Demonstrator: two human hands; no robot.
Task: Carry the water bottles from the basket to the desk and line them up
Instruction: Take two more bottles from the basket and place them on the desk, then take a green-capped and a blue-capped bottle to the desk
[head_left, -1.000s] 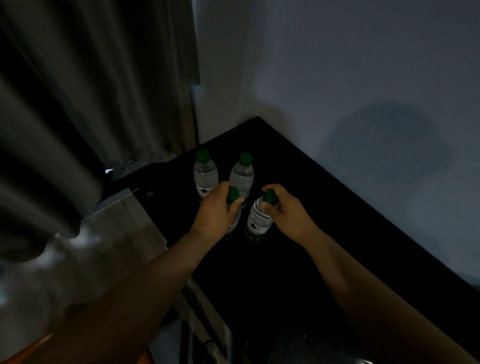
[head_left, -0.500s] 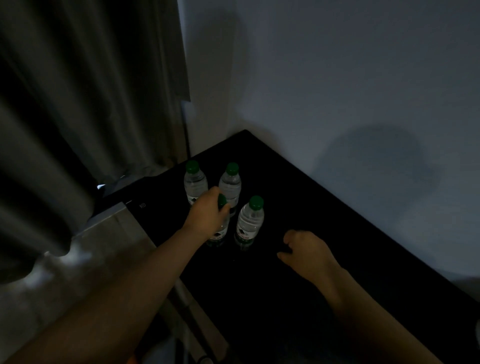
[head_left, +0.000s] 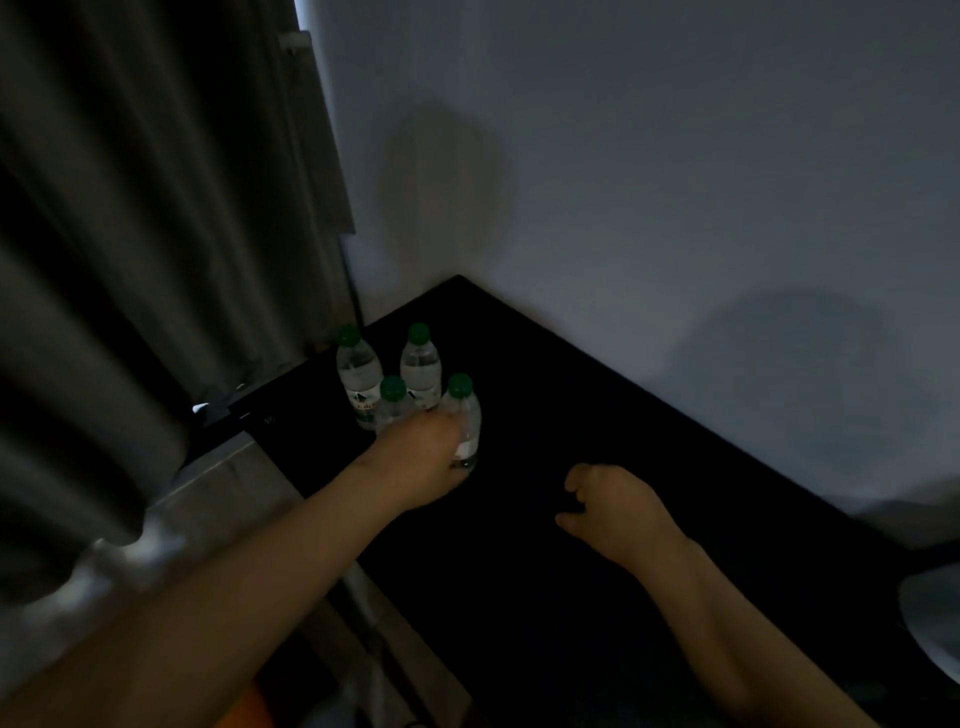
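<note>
Lining-up step: four green-capped clear plastic water bottles (head_left: 420, 364) bunch at the black desk's (head_left: 519, 597) 11 o'clock corner; my left hand (head_left: 421, 460) lies on the front pair, gripping or nudging I cannot tell; my right hand (head_left: 615, 506) hangs loose and empty at their 4 o'clock; next, probably, straighten the row.

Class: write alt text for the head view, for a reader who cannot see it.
Four green-capped water bottles stand together on a dark desk. The left hand is at the front two, grip unclear; the right hand hovers empty.
</note>
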